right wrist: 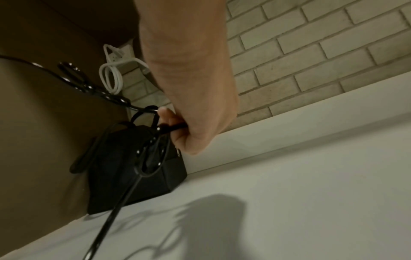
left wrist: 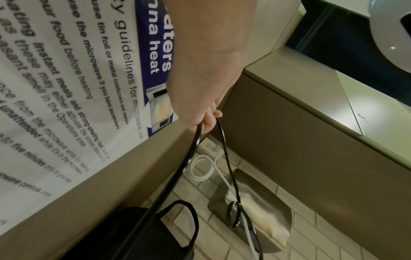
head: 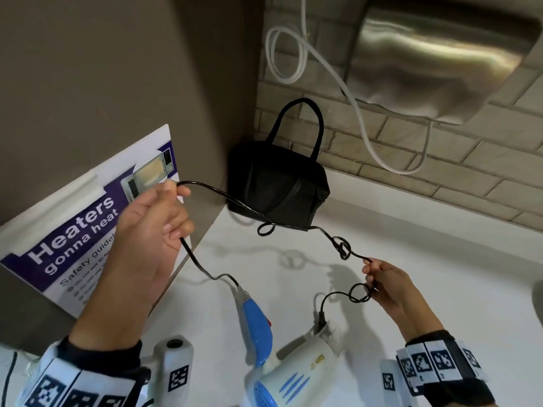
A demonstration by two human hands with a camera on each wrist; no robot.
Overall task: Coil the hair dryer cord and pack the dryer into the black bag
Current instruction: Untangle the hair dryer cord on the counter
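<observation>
A white and blue hair dryer [head: 291,374] lies on the white counter [head: 426,259] at the front, its blue handle [head: 255,327] pointing away from me. Its black cord [head: 293,226] runs up from the handle through my left hand [head: 158,218], which grips it raised at the left. The cord then sags across with small kinks to my right hand [head: 382,283], which pinches it near the plug end [head: 321,317]. The black bag [head: 279,186] stands in the back corner behind the cord, its handles up. The wrist views show each hand [left wrist: 200,116] [right wrist: 189,130] curled round the cord [left wrist: 224,151] [right wrist: 142,168].
A steel hand dryer [head: 435,57] hangs on the brick wall [head: 440,171] at upper right, with a looped white cable [head: 293,54] beside it. A microwave safety poster [head: 85,224] leans on the brown panel [head: 117,69] at left. The basin's edge [head: 537,292] shows at far right.
</observation>
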